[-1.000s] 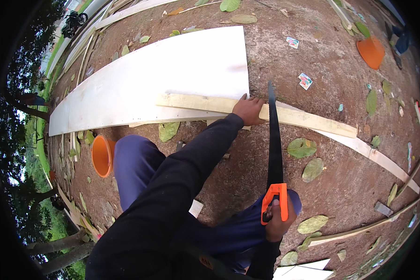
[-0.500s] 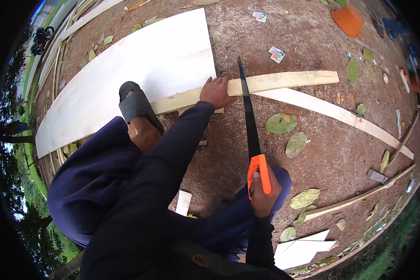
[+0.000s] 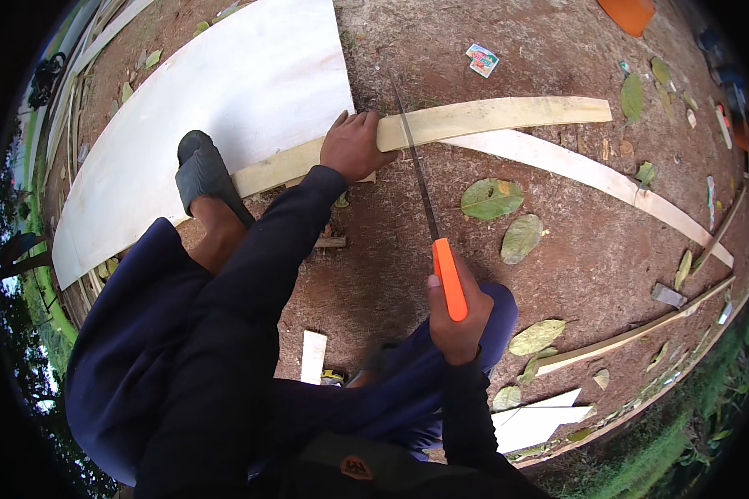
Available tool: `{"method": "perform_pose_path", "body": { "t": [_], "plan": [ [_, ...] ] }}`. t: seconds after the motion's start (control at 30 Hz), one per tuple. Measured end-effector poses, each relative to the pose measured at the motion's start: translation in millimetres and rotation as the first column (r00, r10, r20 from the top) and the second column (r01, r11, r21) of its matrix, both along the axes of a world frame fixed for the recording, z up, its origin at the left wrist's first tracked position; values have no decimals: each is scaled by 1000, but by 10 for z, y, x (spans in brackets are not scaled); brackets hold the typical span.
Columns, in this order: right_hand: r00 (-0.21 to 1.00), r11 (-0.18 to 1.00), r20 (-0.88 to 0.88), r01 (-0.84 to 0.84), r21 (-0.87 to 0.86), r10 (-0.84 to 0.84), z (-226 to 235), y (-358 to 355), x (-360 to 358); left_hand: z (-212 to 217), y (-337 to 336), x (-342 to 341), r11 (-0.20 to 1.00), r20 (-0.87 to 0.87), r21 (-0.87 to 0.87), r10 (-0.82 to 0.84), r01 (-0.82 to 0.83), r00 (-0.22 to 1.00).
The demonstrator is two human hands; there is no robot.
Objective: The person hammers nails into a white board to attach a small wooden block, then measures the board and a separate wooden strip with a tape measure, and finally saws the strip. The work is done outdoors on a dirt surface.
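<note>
My left hand (image 3: 355, 147) is closed over a long pale wooden strip (image 3: 508, 115), fingers on its far side. In my right hand (image 3: 460, 316) is a handsaw (image 3: 448, 283), gripped by its orange handle. The thin dark blade points away from me and crosses the strip just right of my left hand. Seen nearly edge-on, the blade meets a pale line on the wood. My foot in a dark slide sandal (image 3: 206, 173) rests at the strip's left part, over a large white board (image 3: 250, 83).
A second whitish strip (image 3: 574, 166) runs under the first toward the right. Another narrow strip (image 3: 632, 337) and white board offcuts (image 3: 534, 424) lie at lower right. Large leaves (image 3: 492, 199) dot the brown ground. An orange container (image 3: 628, 14) stands at far right.
The saw has turned from showing its broad side to nearly edge-on, and my right hand has shifted slightly up and left. My left hand keeps its hold on the strip. The whole view has shifted.
</note>
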State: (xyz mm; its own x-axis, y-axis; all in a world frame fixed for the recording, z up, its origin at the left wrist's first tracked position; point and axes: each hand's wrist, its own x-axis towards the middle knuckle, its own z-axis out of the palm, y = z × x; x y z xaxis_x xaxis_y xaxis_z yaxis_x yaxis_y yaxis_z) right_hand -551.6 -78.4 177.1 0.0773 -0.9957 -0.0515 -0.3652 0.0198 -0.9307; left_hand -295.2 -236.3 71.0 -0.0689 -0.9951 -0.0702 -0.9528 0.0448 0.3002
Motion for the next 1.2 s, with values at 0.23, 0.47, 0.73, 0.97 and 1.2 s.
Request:
{"method": "perform_pose_path", "body": {
  "t": [0.23,0.47,0.73,0.97,1.2],
  "plan": [
    [1000,999,8,22,38,-22,73,57,-72,7,-26,-48,999,-1,35,-4,4,1000],
    [982,984,159,82,158,-107,-120,87,84,-27,-62,-4,1000,-17,10,-13,13,1000],
    [991,989,111,82,-126,-68,-238,131,59,51,-39,-27,998,38,61,6,-8,999],
    [995,998,79,64,3,-64,-14,251,147,-54,163,185,995,76,-74,-65,70,995],
    [998,984,-14,68,167,-67,379,186,308,-4,156,108,997,87,34,-66,64,994]
  ]
}}
